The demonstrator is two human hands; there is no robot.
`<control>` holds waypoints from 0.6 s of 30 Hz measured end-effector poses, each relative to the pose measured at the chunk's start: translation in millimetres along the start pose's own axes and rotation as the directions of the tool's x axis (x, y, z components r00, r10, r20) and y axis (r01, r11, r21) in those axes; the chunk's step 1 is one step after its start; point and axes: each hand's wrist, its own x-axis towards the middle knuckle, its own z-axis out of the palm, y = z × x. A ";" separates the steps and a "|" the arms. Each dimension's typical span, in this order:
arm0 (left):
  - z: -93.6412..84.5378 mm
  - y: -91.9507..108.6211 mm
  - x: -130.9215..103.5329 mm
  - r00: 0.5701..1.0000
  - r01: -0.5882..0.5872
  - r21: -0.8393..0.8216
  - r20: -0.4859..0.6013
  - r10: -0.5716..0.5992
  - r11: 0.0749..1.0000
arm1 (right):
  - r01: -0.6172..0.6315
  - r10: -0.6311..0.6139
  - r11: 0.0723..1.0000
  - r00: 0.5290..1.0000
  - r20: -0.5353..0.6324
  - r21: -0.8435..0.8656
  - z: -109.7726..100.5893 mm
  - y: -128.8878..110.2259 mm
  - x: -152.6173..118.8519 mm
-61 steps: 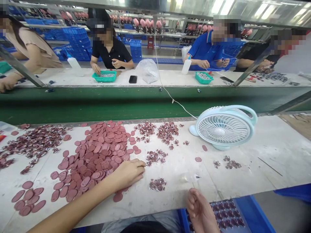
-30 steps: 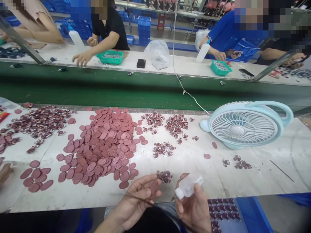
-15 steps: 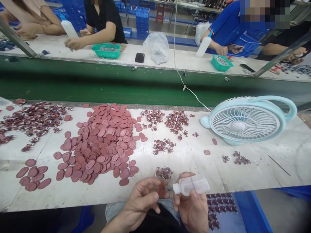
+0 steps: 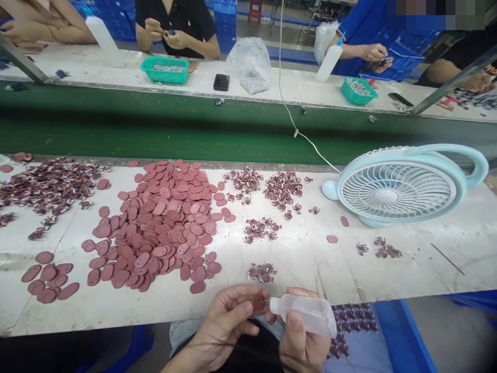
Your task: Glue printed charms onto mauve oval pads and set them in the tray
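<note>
Clear plastic is showing at the bottom centre of the frame, where the right hand [image 4: 301, 344] is wrapping its fingers around a small squeeze bottle [image 4: 305, 313]. The bottle is lying nearly level, with its nozzle pointing left. The left hand [image 4: 227, 321] is pinching a small reddish oval piece [image 4: 257, 303] between thumb and fingertips, and the nozzle tip is touching or sitting just beside that piece; which one cannot be told. Both hands are hovering just below the near edge of the white table [image 4: 407, 280].

A large heap of reddish oval pieces [image 4: 163, 223] is lying on the table at centre left. Small clusters of dark red parts [image 4: 262, 272] are lying just above the hands. A light blue fan [image 4: 399, 186] is standing at the right of the frame. A blue bin [image 4: 399, 336] holding more dark parts is sitting at lower right.
</note>
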 end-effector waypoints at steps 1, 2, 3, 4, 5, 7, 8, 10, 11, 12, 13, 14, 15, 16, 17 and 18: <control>0.0 0.1 0.3 1.000 -0.001 0.008 -0.007 0.001 1.000 | 0.034 -0.034 0.998 0.999 -0.017 -0.045 1.7 -0.5 -0.5; 0.0 0.3 0.6 1.000 0.000 0.014 -0.013 0.001 1.000 | 0.081 -0.085 0.991 0.996 -0.034 -0.110 3.8 -1.0 -0.9; -0.1 0.4 0.9 1.000 -0.001 0.018 -0.018 0.001 1.000 | 0.116 -0.125 0.979 0.991 -0.043 -0.168 6.1 -1.4 -1.4; -0.2 0.5 1.2 1.000 -0.002 0.020 -0.023 0.002 1.000 | 0.118 -0.127 0.975 0.991 -0.039 -0.187 8.2 -1.8 -1.6; -0.3 0.7 1.3 1.000 -0.004 0.019 -0.028 0.005 1.000 | 0.114 -0.124 0.975 0.992 -0.037 -0.191 10.0 -2.2 -1.6; -0.1 1.4 1.0 1.000 -0.004 0.016 -0.029 0.004 1.000 | 0.128 -0.137 0.974 0.990 -0.037 -0.188 12.4 -3.0 -1.2; 0.3 2.0 0.7 1.000 0.001 0.016 -0.028 -0.001 1.000 | 0.143 -0.152 0.972 0.988 -0.039 -0.188 13.0 -3.4 -1.0; 1.4 3.5 -0.4 0.999 0.016 0.020 -0.030 -0.015 1.000 | 0.168 -0.179 0.966 0.983 -0.040 -0.196 13.7 -4.2 -0.7; 2.0 4.3 -0.9 0.999 0.022 0.022 -0.033 -0.022 1.000 | 0.171 -0.183 0.964 0.982 -0.040 -0.203 13.9 -4.5 -0.8; 2.5 5.0 -1.3 0.999 0.026 0.025 -0.039 -0.025 0.999 | 0.169 -0.181 0.964 0.983 -0.040 -0.207 13.9 -4.6 -1.0; 3.0 5.6 -1.6 0.999 0.027 0.027 -0.045 -0.026 0.999 | 0.167 -0.179 0.964 0.983 -0.040 -0.208 13.8 -4.5 -1.1; 3.2 6.0 -1.8 0.998 0.027 0.027 -0.049 -0.026 0.999 | 0.166 -0.178 0.965 0.983 -0.040 -0.204 13.4 -4.2 -1.2; 3.3 6.1 -1.9 0.998 0.027 0.023 -0.049 -0.026 0.999 | 0.169 -0.179 0.965 0.983 -0.037 -0.199 12.6 -3.8 -1.2; 3.1 5.9 -1.9 0.999 0.026 0.015 -0.044 -0.025 1.000 | 0.170 -0.179 0.967 0.983 -0.032 -0.192 11.4 -3.2 -1.1; 2.8 5.4 -1.9 0.999 0.024 0.004 -0.037 -0.024 1.000 | 0.166 -0.174 0.969 0.985 -0.024 -0.185 9.8 -2.6 -1.0; 2.4 4.7 -1.8 0.999 0.023 -0.007 -0.031 -0.023 1.000 | 0.159 -0.164 0.971 0.986 -0.017 -0.180 7.8 -2.1 -0.8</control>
